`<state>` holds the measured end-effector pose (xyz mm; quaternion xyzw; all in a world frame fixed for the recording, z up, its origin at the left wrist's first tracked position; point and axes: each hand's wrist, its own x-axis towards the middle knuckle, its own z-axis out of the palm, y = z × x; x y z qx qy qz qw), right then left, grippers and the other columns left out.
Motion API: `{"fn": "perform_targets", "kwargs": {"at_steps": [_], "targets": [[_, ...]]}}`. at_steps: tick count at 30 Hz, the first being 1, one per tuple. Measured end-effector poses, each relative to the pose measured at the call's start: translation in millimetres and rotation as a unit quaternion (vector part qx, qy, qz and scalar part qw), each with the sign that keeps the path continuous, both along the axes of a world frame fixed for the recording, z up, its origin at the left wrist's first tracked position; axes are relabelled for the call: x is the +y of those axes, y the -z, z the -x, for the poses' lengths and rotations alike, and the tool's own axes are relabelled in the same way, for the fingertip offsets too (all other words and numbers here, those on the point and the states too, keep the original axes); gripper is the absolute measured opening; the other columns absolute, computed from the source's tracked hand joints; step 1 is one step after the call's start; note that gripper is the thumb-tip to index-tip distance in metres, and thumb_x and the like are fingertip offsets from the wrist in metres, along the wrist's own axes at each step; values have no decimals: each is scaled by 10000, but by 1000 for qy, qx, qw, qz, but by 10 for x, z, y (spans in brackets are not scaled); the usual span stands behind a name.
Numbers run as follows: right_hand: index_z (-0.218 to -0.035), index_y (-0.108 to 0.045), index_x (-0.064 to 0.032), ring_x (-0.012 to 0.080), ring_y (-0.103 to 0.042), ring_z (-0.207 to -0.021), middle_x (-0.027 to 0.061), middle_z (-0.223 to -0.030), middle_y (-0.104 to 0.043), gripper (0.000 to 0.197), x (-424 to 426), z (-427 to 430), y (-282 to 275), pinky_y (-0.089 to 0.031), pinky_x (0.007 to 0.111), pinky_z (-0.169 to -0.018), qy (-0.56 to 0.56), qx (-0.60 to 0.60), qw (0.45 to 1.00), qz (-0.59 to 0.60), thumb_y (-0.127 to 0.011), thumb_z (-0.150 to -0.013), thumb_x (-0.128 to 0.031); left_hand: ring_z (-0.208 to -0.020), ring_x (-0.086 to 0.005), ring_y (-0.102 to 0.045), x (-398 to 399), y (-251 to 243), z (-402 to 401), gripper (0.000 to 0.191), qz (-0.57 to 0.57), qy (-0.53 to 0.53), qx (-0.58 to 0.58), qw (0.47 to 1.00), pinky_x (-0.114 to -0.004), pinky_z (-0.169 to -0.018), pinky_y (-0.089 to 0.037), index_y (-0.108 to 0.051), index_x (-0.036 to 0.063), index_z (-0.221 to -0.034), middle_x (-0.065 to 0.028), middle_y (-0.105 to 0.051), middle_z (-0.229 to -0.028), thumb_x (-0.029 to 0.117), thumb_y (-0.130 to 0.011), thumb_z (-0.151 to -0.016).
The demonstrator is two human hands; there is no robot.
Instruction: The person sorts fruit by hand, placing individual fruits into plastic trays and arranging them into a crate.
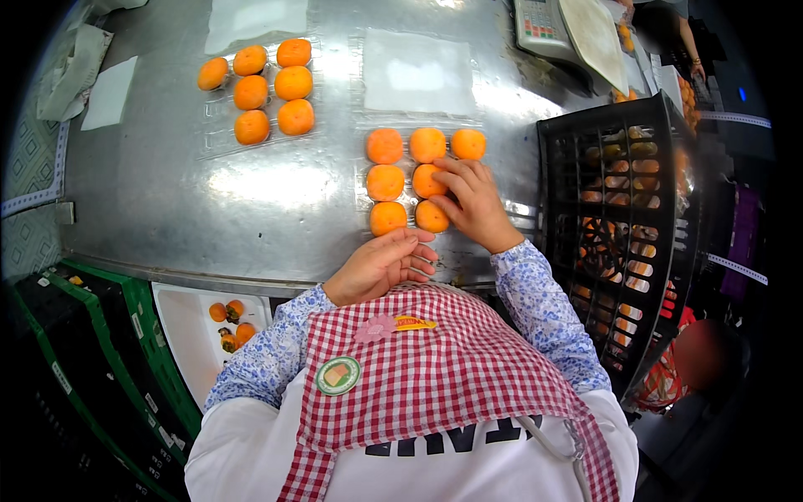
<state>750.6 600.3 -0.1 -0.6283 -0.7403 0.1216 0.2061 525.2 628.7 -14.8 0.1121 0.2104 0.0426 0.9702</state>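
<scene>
Orange persimmons [385, 182] sit in rows in a clear plastic tray [361, 188] on the steel table before me. My right hand [473, 201] reaches over the tray's right side. Its fingertips touch a middle-row persimmon [426, 180], and its thumb is at a front-row persimmon [431, 216]. Whatever may be under that palm is hidden. At the tray's near edge, my left hand [386, 263] holds nothing, its fingers loosely curled and apart, just below a front-left persimmon [388, 218]. Beyond the tray, a white sheet [417, 72] lies on clear plastic.
Further left, another clear tray [216, 128] holds several persimmons [251, 92]. A black plastic crate [549, 182] borders the right side, with a weighing scale [542, 28] behind it. Below the table's front edge is a white bin [182, 332] with persimmons; green-and-black crates [119, 326] stand beside it.
</scene>
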Motion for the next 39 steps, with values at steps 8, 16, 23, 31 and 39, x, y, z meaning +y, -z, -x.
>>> {"fn": "perform_targets", "kwargs": {"at_steps": [8, 16, 23, 31, 39], "targets": [[-1107, -583, -56, 298, -513, -1063, 99, -1190, -561, 418, -8, 8, -69, -404, 413, -901, -2, -23, 1000, -14, -731, -731, -164, -965, -191, -595, -1, -18, -16, 315, -12, -4, 7, 1000, -327, -858, -491, -454, 29, -1272, -113, -580, -1098, 207, -412, -1015], [-1110, -580, -52, 297, -500, -1023, 109, -1131, -548, 519, 34, 63, -154, -394, 411, -876, 83, -56, 995, 25, -782, -677, -254, -961, -180, -591, -5, -57, 5, 297, -91, -5, 35, 995, -314, -852, -489, -470, 24, -1254, -112, -577, -1094, 191, -415, -1014], [-1035, -604, -53, 296, -464, -1079, 108, -1150, -521, 545, 122, 22, -188, -368, 421, -884, 68, -91, 993, 44, -816, -617, -331, -944, -169, -589, 57, -126, -13, 274, -189, -32, 63, 979, -301, -833, -484, -498, 23, -1215, -102, -575, -1078, 194, -434, -1010], [-993, -620, -50, 296, -454, -1107, 104, -1168, -515, 559, 260, -90, -129, -347, 418, -909, 9, -109, 993, 35, -815, -607, -404, -944, -167, -587, 36, -80, 11, 276, -199, -10, 67, 978, -301, -836, -484, -495, 24, -1218, -100, -574, -1074, 193, -434, -1009], [-981, -657, -59, 287, -462, -1116, 104, -1168, -526, 489, 202, -129, -48, -329, 444, -938, 15, -77, 997, 4, -802, -652, -390, -946, -167, -587, 45, -78, 13, 284, -197, -10, 74, 978, -301, -838, -484, -495, 25, -1221, -98, -574, -1076, 206, -438, -1009]]}}
